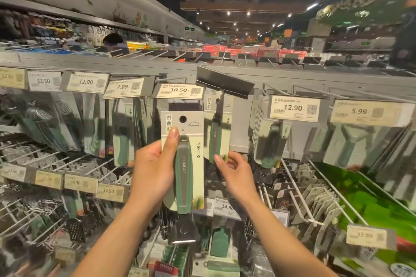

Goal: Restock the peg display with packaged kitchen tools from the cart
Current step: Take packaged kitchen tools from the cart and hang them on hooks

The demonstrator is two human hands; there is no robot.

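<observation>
The peg display point(292, 78) fills the whole width here, grey back panel, wire pegs jutting out in rows, packaged kitchen tools hanging thick along them. Price tags run across the top row, and dead centre sits the 10.50 tag point(180, 90), with a dark tag holder point(225, 82) flipped up just to its right. Below that holder hangs a carded green-handled tool point(217, 132) on its peg. Front and centre now: the packaged tool point(183, 164), a pale card with a round hang hole at the top and a green-and-grey handle down its middle, dark metal head poking out below. It's held upright in front of the display, just under the 10.50 tag, hole not on any peg. The left hand point(155, 171) is closed around the card's left edge, thumb pressed on the front near the handle's top. The right hand point(236, 171) is loosely curled just beside the card's right edge, fingertips near it; whether they touch, can't tell.
</observation>
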